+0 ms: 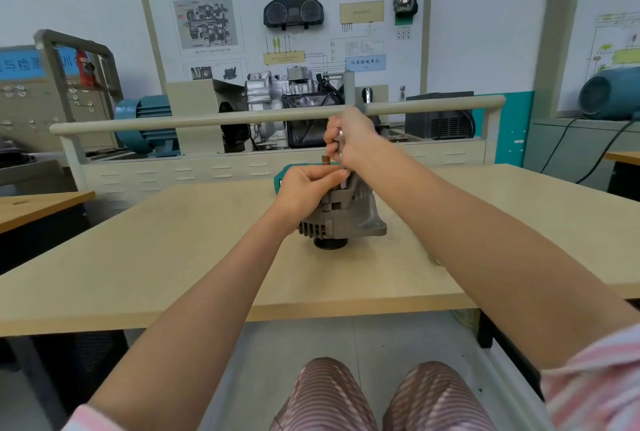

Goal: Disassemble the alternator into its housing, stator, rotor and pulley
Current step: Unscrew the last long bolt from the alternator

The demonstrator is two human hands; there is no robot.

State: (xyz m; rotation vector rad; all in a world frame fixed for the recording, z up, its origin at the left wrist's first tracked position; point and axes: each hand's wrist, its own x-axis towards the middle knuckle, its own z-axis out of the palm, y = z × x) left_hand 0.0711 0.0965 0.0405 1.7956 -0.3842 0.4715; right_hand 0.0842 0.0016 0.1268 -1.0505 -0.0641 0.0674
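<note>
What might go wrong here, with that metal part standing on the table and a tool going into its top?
The alternator stands on its small pulley, so it may tip if the left hand loosens its hold. The thin tool gripped by the right hand could slip off and jab the left fingers right beside it.

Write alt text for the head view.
A person's left hand steadies an alternator standing pulley-down on a table, while the right hand holds a slim metal tool upright over its top. Training equipment stands behind.
</note>
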